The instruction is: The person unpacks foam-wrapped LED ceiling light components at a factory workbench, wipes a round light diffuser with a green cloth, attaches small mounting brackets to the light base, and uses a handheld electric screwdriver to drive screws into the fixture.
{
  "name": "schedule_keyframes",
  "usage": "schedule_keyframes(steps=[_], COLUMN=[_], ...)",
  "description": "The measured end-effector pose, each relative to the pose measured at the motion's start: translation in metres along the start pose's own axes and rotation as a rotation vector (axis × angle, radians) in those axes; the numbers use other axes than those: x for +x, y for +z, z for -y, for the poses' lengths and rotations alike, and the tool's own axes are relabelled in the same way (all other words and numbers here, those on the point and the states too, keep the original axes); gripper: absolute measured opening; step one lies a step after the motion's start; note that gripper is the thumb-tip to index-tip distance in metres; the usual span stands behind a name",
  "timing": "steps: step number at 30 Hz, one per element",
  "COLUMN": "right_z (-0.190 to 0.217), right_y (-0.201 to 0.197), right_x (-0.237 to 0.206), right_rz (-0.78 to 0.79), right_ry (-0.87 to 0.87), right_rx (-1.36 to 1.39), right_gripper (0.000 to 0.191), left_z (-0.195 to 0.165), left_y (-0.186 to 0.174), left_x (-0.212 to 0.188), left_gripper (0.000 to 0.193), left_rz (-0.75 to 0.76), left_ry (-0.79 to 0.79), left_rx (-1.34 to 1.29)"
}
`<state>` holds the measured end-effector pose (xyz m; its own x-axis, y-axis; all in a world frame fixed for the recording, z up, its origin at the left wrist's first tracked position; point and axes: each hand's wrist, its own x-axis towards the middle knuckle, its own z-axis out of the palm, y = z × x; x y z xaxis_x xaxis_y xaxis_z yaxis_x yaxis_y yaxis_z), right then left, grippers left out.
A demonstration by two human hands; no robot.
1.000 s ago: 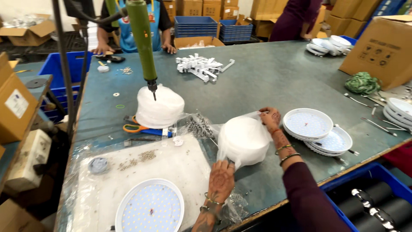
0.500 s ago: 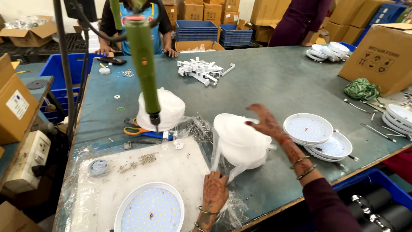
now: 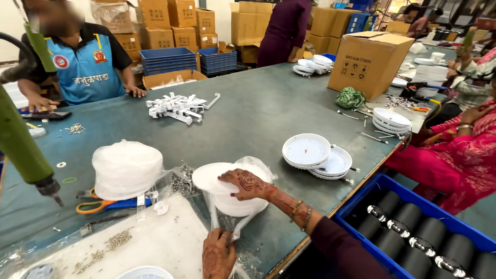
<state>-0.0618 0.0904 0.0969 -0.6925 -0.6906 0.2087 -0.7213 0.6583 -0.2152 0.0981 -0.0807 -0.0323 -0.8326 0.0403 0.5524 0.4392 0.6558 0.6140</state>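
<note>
On the grey-green worktable (image 3: 268,111), right at its near edge, my right hand (image 3: 243,184) lies flat and spread, fingers loose, on the top white disc (image 3: 212,178) of a stack in a clear plastic bag (image 3: 258,168); the disc is tilted and slid partly off the stack toward the left. I press on it rather than grip it. My left hand (image 3: 217,253) is lower, near the table edge, pinching the bag's loose plastic between thumb and fingers, closed on that film alone.

To the left stands a second bagged stack of white discs (image 3: 126,168), with orange-handled scissors (image 3: 95,205) just beside its base. A green powered screwdriver (image 3: 23,150) hangs over the left side of the table, tip down. Small screws (image 3: 116,240) lie scattered on a white sheet (image 3: 155,243) in front of me. To my right, round white lamp housings (image 3: 310,152) lie overlapping near the edge, and a blue crate (image 3: 465,237) of black cylinders sits below the table. A pile of white brackets (image 3: 175,107) lies farther off.
</note>
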Motion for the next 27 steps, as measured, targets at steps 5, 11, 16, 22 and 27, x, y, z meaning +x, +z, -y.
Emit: schedule_keyframes(steps=[5,11,16,22,27], right_z=[0.009,0.05,0.079,0.108,0.159], right_y=[-0.017,-0.062,-0.052,0.066,0.11], right_x=[-0.03,-0.036,-0.06,-0.092,-0.097], right_rz=[-0.187,-0.634,-0.843,-0.526,-0.028], right_ry=[-0.099,-0.147,-0.124,0.029,0.083], right_rx=[-0.106,-0.15,0.208,1.409,1.831], right_gripper=[0.054,0.049,0.041,0.027,0.041], left_z=[-0.022,-0.046,-0.069,-0.075,-0.058], left_y=[-0.017,-0.045,-0.074,-0.137,-0.181], left_x=[0.003,0.01,-0.01,-0.056,-0.142], left_gripper=[0.029,0.037,0.044,0.082,0.029], left_rz=[-0.067,-0.093,-0.193,-0.628,-0.423], left_ry=[-0.002,0.045,-0.108,-0.326,-0.607], left_rx=[-0.055,-0.125,-0.296,-0.654,-0.436])
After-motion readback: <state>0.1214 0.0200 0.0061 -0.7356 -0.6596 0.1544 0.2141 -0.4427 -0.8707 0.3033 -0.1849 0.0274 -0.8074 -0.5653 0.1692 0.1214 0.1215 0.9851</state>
